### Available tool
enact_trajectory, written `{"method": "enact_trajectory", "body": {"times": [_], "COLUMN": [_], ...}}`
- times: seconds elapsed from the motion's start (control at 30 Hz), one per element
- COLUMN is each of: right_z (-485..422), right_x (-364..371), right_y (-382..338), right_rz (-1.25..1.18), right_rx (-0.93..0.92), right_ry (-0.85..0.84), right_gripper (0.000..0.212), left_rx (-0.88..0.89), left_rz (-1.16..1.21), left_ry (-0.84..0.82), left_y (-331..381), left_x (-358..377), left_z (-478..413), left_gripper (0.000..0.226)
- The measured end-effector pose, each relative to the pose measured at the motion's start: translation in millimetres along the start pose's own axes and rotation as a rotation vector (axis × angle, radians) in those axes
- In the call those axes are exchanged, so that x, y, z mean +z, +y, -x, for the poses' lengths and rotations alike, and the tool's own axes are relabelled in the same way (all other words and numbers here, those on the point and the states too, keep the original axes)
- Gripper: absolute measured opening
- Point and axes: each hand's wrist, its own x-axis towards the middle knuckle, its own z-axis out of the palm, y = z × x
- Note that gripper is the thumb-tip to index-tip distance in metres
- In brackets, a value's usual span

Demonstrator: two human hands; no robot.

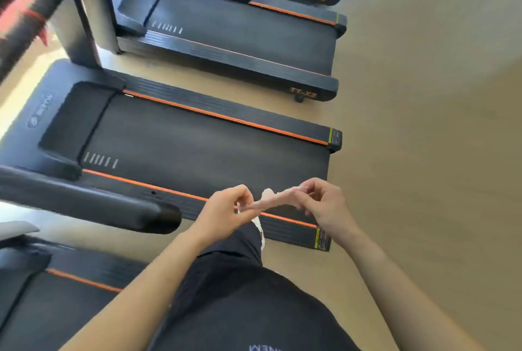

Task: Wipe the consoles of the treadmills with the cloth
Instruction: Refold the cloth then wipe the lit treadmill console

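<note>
Head: cloth (278,200) btwn L hand (223,209), R hand (322,203)

Treadmills (209,136) left, open floor (423,124) right

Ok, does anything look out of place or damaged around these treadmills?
Nothing stands out. The treadmills sit parallel in a row, and the floor shows no spill. The left hand and right hand pinch the cloth, pulled into a thin strip between them. The top-left corner is too blurred to judge.
</note>
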Motion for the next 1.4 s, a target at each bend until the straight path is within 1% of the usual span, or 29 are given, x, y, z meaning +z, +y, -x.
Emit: {"method": "enact_trajectory", "body": {"times": [0.1,0.2,0.27,0.33,0.57,0.63,0.7,0.77,0.83,0.97,1.07,1.17,1.3,1.4], "right_z": [-74,-135,-168,-196,-290,-320,-350,-382,-410,-438,-446,-445,-433,-420], "right_x": [6,19,30,44,105,127,151,176,202,254,296,343,410,463], "right_y": [-53,-98,-125,-149,-221,-239,-254,-271,-291,-342,-388,-433,-484,-520], "right_rz": [0.099,0.165,0.189,0.212,0.217,0.206,0.213,0.266,0.343,0.373,0.362,0.312,0.239,0.198], "right_rx": [-0.080,-0.145,-0.188,-0.217,-0.282,-0.303,-0.328,-0.389,-0.444,-0.520,-0.618,-0.663,-0.722,-0.748], "right_ry": [-0.093,-0.168,-0.231,-0.307,-0.508,-0.567,-0.635,-0.718,-0.797,-0.920,-0.990,-1.064,-1.167,-1.201], "right_gripper": [0.010,0.012,0.013,0.012,0.013,0.014,0.014,0.015,0.016,0.016,0.017,0.015,0.023,0.024], "left_rx": [-0.033,-0.075,-0.123,-0.190,-0.411,-0.481,-0.545,-0.622,-0.691,-0.747,-0.736,-0.741,-0.712,-0.668], "left_rz": [-0.037,-0.066,-0.056,-0.021,0.146,0.211,0.355,0.505,0.604,0.650,0.630,0.598,0.558,0.549], "left_ry": [0.095,0.164,0.235,0.306,0.518,0.621,0.770,0.968,1.143,1.384,1.513,1.595,1.713,1.781], "left_y": [-4,-10,-15,-22,-45,-54,-54,-51,-47,-42,-43,-58,-89,-123], "left_x": [-39,-77,-102,-124,-172,-182,-193,-208,-225,-271,-315,-360,-422,-476], "left_z": [-36,-65,-77,-84,-101,-109,-119,-133,-146,-160,-158,-147,-127,-107], "left_gripper": [0.023,0.025,0.031,0.030,0.012,0.012,0.013,0.013,0.018,0.023,0.015,0.008,0.004,0.004]}}
